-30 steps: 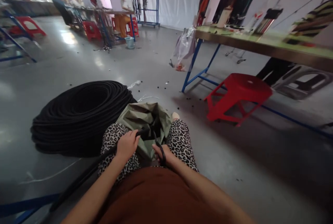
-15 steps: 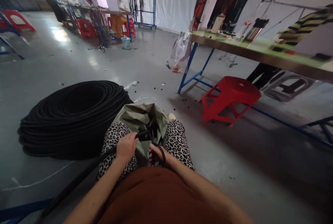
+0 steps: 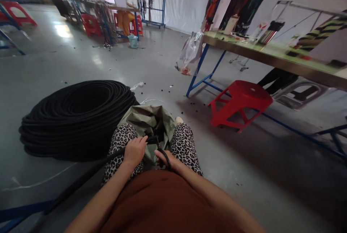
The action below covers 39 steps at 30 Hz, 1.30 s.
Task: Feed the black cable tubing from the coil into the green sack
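Holding the black cord is the left hand, with its fingers wrapped snug around it close to the end. The cord is long and thick. It slants up from the near left, over the left knee, and then its short end pokes out to the right, almost flat. The right hand is just to the near right of that end, and its fingers are closed on the handles of the scissors. The blades point away to the far side, so they go across the way the cord lies. They are right by the cord, but I cannot tell if they touch it or how wide open they are. The left hand is the one on the cord, and the right hand is a bit apart from it. Under the cord end is a green bag with a dark open top, between the two knees. A big black coil sits on the floor to the left.
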Motion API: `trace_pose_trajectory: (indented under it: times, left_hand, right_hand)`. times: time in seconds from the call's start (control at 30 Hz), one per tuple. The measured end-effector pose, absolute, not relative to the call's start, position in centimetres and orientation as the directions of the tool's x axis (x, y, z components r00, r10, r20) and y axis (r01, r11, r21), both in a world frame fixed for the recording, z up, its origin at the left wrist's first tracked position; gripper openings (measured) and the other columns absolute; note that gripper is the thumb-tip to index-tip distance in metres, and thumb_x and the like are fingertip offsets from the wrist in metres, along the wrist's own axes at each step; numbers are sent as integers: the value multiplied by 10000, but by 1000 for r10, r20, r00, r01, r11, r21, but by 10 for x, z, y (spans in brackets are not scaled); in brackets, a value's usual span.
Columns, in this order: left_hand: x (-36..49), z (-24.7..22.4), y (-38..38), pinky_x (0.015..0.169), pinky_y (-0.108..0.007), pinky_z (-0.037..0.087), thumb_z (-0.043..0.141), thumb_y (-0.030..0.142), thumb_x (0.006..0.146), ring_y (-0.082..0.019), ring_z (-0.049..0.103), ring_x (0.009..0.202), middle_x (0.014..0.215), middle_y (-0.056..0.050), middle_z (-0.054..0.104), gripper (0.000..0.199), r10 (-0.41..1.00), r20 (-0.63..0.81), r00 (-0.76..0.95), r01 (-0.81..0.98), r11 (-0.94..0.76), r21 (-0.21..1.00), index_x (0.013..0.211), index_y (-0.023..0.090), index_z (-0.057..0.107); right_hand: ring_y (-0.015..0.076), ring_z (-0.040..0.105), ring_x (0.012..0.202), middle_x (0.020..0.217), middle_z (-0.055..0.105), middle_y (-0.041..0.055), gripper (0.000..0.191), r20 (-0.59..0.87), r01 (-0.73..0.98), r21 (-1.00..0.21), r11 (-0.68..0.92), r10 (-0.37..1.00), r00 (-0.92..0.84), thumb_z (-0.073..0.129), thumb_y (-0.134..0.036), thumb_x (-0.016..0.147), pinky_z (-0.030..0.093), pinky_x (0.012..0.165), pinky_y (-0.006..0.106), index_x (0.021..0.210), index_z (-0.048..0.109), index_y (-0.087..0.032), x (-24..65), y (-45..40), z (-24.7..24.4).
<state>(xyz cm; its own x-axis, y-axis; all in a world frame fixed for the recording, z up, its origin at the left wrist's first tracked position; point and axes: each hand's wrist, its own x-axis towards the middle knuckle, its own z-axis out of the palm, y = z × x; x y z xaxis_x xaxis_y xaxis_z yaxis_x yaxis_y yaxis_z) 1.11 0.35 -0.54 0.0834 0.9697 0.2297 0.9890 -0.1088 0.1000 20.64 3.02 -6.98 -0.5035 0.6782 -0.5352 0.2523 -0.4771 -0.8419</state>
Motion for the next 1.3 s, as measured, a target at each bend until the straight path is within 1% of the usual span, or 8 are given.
trace_pose_trajectory:
  times: [0.2, 0.33, 0.57, 0.8, 0.93, 1.03, 1.17, 1.3]
  left_hand:
    - [14, -8, 3, 789, -372, 470, 445, 274, 973, -243, 674, 917, 1045, -113, 742, 360, 967, 223, 125, 986, -146, 81, 1248, 170, 653]
    - [15, -6, 3, 785, -366, 467, 432, 276, 978, -242, 671, 919, 1044, -112, 740, 373, 972, 190, 139, 985, -156, 77, 1264, 165, 645]
    - [15, -7, 3, 801, -372, 474, 420, 276, 981, -248, 673, 946, 1065, -119, 738, 383, 976, 166, 141, 984, -157, 88, 1273, 163, 640]
    - [11, -9, 4, 796, -369, 479, 429, 276, 976, -245, 680, 953, 1069, -128, 740, 377, 974, 182, 132, 984, -151, 94, 1269, 167, 640]
    - [10, -11, 4, 787, -372, 481, 420, 280, 978, -246, 680, 943, 1060, -126, 740, 379, 972, 189, 141, 983, -159, 88, 1263, 164, 642]
    - [11, -10, 3, 778, -375, 485, 427, 279, 972, -248, 681, 917, 1029, -122, 742, 381, 974, 174, 146, 983, -163, 88, 1262, 165, 646]
    - [12, -4, 3, 754, -363, 485, 443, 267, 956, -239, 680, 866, 980, -113, 742, 369, 977, 145, 155, 980, -171, 103, 1236, 174, 664]
    - [13, -1, 3, 740, -373, 488, 443, 284, 952, -246, 681, 837, 967, -106, 744, 369, 979, 126, 158, 979, -171, 107, 1217, 177, 677]
  right_hand:
    - [119, 575, 555, 652, 585, -2, 421, -563, 245, -821, -515, 665, -491, 619, -541, 913, 483, 586, 244, 757, 569, -153, 205, 31, -64]
    - [123, 587, 560, 659, 593, -1, 383, -569, 250, -818, -518, 663, -486, 622, -501, 924, 479, 570, 235, 773, 580, -151, 203, 31, -61]
    - [116, 584, 542, 649, 601, 0, 346, -596, 259, -800, -542, 662, -455, 602, -450, 952, 496, 598, 238, 785, 595, -147, 202, 32, -63]
    - [117, 579, 543, 652, 599, 6, 345, -594, 261, -802, -537, 667, -450, 605, -447, 950, 488, 592, 236, 782, 591, -146, 203, 31, -56]
    - [115, 566, 535, 641, 588, 6, 354, -591, 292, -806, -514, 673, -444, 596, -447, 953, 481, 588, 235, 764, 586, -148, 202, 31, -53]
    - [117, 574, 553, 656, 598, 8, 346, -595, 315, -804, -505, 670, -444, 587, -450, 957, 463, 572, 224, 787, 592, -149, 202, 32, -54]
    - [118, 553, 552, 636, 573, -4, 364, -602, 394, -795, -462, 684, -412, 597, -466, 946, 417, 528, 215, 758, 576, -155, 202, 34, -56]
    - [118, 537, 560, 599, 545, -16, 389, -583, 449, -797, -404, 706, -401, 604, -469, 938, 419, 546, 218, 706, 550, -162, 201, 35, -56]
